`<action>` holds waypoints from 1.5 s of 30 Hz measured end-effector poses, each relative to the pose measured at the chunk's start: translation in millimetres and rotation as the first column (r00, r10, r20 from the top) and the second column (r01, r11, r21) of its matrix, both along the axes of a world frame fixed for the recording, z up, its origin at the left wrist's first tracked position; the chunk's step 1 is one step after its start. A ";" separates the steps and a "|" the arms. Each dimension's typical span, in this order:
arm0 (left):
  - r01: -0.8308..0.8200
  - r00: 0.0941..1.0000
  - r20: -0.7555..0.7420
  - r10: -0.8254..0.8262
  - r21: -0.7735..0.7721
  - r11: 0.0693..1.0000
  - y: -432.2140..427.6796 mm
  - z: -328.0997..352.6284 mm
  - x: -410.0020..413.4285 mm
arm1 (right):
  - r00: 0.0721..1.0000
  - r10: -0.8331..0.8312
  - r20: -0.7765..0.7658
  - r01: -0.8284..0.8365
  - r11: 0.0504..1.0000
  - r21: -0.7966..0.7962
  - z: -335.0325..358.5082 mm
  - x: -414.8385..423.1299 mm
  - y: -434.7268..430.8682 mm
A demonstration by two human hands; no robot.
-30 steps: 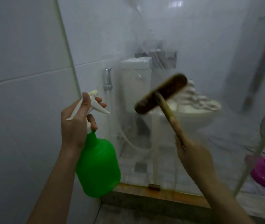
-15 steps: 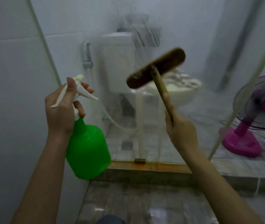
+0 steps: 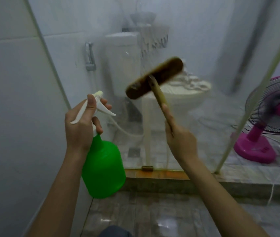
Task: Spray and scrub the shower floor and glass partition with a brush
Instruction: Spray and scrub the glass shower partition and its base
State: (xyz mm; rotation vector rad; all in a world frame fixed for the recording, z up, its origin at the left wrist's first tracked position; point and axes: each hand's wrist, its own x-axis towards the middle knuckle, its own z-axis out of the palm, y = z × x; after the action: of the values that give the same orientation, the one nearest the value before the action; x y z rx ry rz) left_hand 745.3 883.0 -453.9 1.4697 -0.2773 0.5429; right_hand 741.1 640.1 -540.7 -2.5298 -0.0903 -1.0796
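Brush [image 3: 154, 77] shifted slightly left; spray bottle [image 3: 103, 168] moved right.

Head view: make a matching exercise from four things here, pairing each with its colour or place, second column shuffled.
1. bottle
2. brush
3. fan
4. toilet

A. pink, far right
B. brown, held in the right hand
C. white, behind the glass
D. green, held in the left hand

Pairs: 1-D, 2-B, 3-A, 4-C
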 end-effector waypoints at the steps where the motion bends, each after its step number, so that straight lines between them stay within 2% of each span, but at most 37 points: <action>1: -0.005 1.000 -0.003 0.005 0.008 1.000 0.6 -0.7 -0.8 | 1.000 0.004 0.019 -0.003 0.999 -0.040 15.2 10.9 8.1; 3: -0.012 1.000 -0.005 0.012 0.003 1.000 3.2 -2.6 -1.2 | 1.000 -0.006 0.007 0.006 0.997 -0.080 23.5 14.4 11.3; 8: -0.009 1.000 -0.006 0.009 -0.015 1.000 7.5 -13.0 0.5 | 0.987 -0.081 -0.139 0.064 0.990 -0.128 -19.0 -24.7 -27.2; 12: -0.037 0.999 -0.009 0.037 0.008 0.999 4.9 -19.9 4.0 | 0.999 0.008 -0.043 -0.014 0.989 -0.145 4.5 14.5 11.2; 15: -0.059 0.998 -0.016 0.059 -0.017 0.998 6.3 -26.2 6.3 | 0.998 0.053 -0.033 -0.058 0.981 -0.185 17.2 37.4 36.5; 21: -0.019 0.999 -0.037 0.019 -0.011 1.000 11.3 -38.3 9.3 | 0.987 -0.055 -0.149 0.039 0.994 -0.105 -43.9 -16.5 -10.2; 27: -0.036 0.996 -0.078 0.036 0.004 0.999 5.5 -28.3 22.8 | 0.999 -0.019 -0.036 0.013 0.989 -0.149 -17.1 27.2 21.2; 30: -0.042 0.993 -0.107 0.041 -0.010 0.999 -1.9 -16.1 34.1 | 0.995 0.001 -0.097 -0.008 0.998 -0.066 -46.4 9.9 -1.2; 34: 0.059 0.991 -0.118 -0.062 -0.030 0.998 -13.4 -3.5 40.7 | 0.980 -0.036 -0.195 0.044 0.999 0.033 -86.7 -21.1 -28.6; 40: 0.141 0.985 -0.088 -0.150 -0.099 0.985 -15.2 -17.7 40.2 | 0.991 0.028 0.132 -0.019 0.998 -0.065 -39.2 38.6 1.1; 42: 0.178 0.981 -0.064 -0.183 -0.078 0.981 -15.4 -25.6 37.2 | 0.992 0.034 0.123 -0.028 0.998 -0.052 -40.3 39.6 0.3; 45: 0.206 0.977 -0.056 -0.207 -0.026 0.978 -9.6 -45.2 29.2 | 0.998 0.064 0.028 -0.064 0.998 0.002 -92.5 12.1 -26.7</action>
State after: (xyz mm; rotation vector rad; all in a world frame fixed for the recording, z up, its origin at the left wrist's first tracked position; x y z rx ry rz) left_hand 774.4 873.4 -499.1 1.4151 -0.3730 0.3336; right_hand 753.2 613.4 -633.2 -2.4919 -0.1763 -1.0887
